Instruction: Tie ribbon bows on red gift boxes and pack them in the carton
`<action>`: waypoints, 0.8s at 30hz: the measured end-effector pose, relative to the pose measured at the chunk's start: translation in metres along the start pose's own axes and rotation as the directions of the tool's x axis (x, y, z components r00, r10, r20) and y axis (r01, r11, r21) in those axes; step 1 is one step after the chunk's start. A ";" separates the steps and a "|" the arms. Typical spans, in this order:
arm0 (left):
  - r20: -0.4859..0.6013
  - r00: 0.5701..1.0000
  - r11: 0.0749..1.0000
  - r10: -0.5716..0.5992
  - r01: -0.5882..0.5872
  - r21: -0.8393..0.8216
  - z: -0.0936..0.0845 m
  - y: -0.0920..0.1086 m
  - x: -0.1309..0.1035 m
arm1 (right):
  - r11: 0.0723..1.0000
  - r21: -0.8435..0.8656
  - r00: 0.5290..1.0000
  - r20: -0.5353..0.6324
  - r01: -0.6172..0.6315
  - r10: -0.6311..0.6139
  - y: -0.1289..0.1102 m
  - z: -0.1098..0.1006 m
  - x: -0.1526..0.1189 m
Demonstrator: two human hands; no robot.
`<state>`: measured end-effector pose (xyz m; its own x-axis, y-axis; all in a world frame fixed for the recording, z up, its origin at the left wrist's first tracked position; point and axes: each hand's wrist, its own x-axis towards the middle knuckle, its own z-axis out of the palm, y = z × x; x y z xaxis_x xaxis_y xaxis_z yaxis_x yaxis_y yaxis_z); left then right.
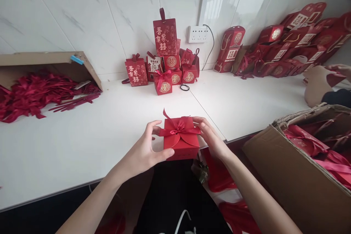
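Note:
A small red gift box [182,150] with a ribbon bow [179,128] tied over its top sits at the counter's front edge, between my two hands. My left hand [146,150] curves round its left side, the thumb against the front face and the fingers by the ribbon's left loop. On the opposite side, my right hand [214,137] grips the box near its back right corner; that thumb is mostly hidden. One ribbon tail [168,117] sticks up behind the bow.
Stacked red boxes [164,58] stand by the wall, a black ring [184,87] near them. Left, a carton [93,69] spills red ribbons [41,91]. Right, a cardboard box [296,172] holds wrapped boxes; beyond it are more red boxes [282,47] and another person's arm [315,86].

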<state>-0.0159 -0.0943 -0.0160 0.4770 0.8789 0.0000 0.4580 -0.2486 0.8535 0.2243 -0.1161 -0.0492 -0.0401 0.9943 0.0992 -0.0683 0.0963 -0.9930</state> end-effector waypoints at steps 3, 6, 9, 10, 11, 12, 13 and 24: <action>-0.115 0.993 0.998 -0.031 0.036 0.043 -0.010 -0.009 0.001 | 0.995 -0.100 0.999 0.035 0.028 -0.024 -0.009 0.007 -0.013; -0.434 0.901 0.998 -0.031 0.054 0.041 -0.023 -0.017 0.004 | 0.986 -0.163 0.992 0.120 -0.022 0.042 -0.017 0.011 -0.036; -0.534 0.845 1.000 -0.008 0.001 -0.014 -0.030 -0.016 0.002 | 0.996 0.059 0.908 0.416 -0.073 0.041 -0.019 0.011 -0.053; -0.521 0.854 0.999 -0.005 -0.017 -0.036 -0.031 -0.014 0.001 | 0.989 0.132 0.901 0.434 -0.070 0.006 -0.019 0.011 -0.055; -0.502 0.865 0.998 -0.003 -0.026 -0.051 -0.032 -0.012 0.000 | 0.984 0.169 0.923 0.384 -0.047 -0.021 -0.019 0.010 -0.054; -0.480 0.877 0.998 -0.003 -0.029 -0.060 -0.031 -0.009 -0.001 | 0.987 0.157 0.955 0.293 -0.012 -0.035 -0.019 0.010 -0.051; -0.457 0.889 0.997 -0.008 -0.025 -0.067 -0.030 -0.007 -0.001 | 0.994 0.108 0.982 0.186 0.026 -0.046 -0.020 0.010 -0.046; -0.284 0.958 0.988 0.049 -0.005 0.155 -0.018 0.004 0.000 | 0.829 -0.559 0.998 0.066 0.027 0.012 -0.043 0.043 -0.020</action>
<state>-0.0279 -0.0881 -0.0030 0.2665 0.9450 0.1896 0.5662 -0.3126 0.7627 0.1853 -0.1425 -0.0056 -0.1062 0.9901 0.0918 0.4991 0.1329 -0.8563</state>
